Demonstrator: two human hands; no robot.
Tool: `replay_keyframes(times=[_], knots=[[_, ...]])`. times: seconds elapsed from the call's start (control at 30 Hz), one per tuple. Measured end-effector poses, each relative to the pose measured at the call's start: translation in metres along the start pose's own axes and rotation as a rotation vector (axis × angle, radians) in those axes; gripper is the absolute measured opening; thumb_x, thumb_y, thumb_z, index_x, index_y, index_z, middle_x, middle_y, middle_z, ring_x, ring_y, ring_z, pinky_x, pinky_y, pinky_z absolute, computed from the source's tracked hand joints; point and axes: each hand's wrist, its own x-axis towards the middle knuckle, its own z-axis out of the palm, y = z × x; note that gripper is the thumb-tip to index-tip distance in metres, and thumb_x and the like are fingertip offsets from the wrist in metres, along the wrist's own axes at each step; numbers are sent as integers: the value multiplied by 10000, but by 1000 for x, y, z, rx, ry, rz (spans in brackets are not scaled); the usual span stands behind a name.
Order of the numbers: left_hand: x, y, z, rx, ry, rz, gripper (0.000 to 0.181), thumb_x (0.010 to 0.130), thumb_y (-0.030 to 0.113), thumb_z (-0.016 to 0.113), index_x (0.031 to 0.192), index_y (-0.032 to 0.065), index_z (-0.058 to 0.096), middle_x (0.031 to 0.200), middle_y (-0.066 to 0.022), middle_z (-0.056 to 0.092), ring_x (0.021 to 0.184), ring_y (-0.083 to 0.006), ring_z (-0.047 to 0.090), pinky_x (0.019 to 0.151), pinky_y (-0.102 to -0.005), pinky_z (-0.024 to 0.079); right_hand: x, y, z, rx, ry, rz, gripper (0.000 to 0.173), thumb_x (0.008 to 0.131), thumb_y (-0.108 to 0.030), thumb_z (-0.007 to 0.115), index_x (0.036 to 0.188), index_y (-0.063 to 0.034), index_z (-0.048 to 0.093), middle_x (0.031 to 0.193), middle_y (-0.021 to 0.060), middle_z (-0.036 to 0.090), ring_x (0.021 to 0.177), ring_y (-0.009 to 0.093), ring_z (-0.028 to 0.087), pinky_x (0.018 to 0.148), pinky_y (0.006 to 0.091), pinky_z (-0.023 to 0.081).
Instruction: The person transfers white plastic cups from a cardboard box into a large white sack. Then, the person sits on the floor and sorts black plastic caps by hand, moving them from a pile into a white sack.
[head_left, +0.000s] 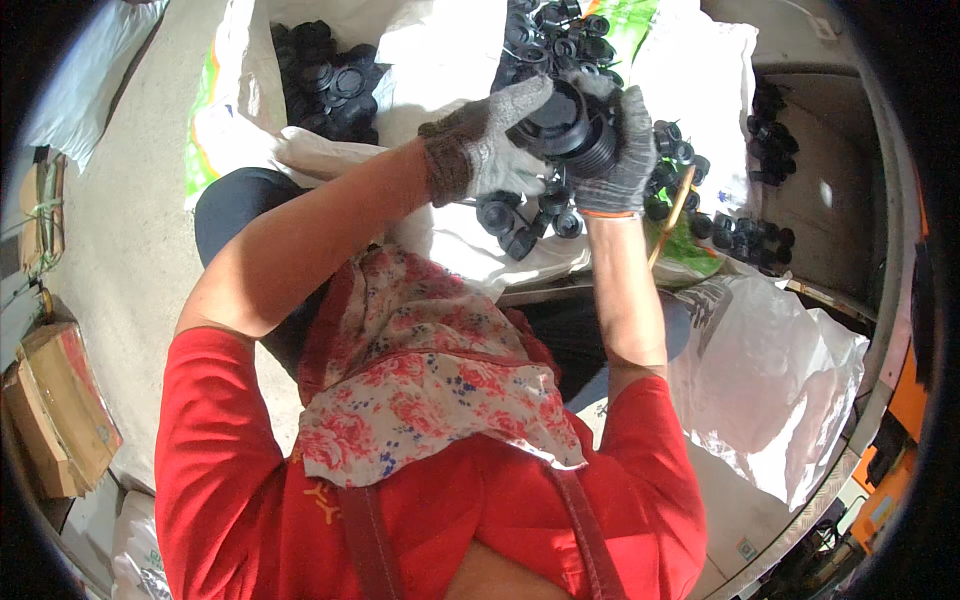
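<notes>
My left hand (504, 133), in a grey knit glove, has its thumb and a finger at the rim of a round black plastic cap (556, 112). Its lower fingers are spread below the rim. Opposite it, my right hand (630, 146), also gloved, wraps around a black plastic part with a ribbed or threaded side (591, 150). Cap and ribbed part are against each other; whether they are joined I cannot tell. Beneath the hands, several small black plastic fittings (499, 214) lie on white woven sacking (480, 259).
More black parts fill a white sack (322, 82) at the upper left and pile up at the top (559, 37). A thin wooden stick (673, 214) leans beside my right wrist. Clear plastic bagging (765, 375) lies at right, a cardboard box (64, 405) at far left.
</notes>
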Motion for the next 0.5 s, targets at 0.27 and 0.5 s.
replay_keyframes(times=[0.27,0.5], knots=[[1,34,1,1055,-81,542,347,681,150,663,988,16,573,996,-146,576,933,-281,556,848,-340,457,24,41,-24,-830,46,-405,305,788,-88,608,1075,9,571,982,83,597,904,147,541,821,266,442],[-22,40,-8,2014,481,526,443,676,366,632,1032,107,587,1098,-167,522,1017,-345,498,869,-425,397,27,64,-78,-1930,168,296,596,716,-291,679,1219,-57,462,1150,195,556,1055,367,533,927,386,409]])
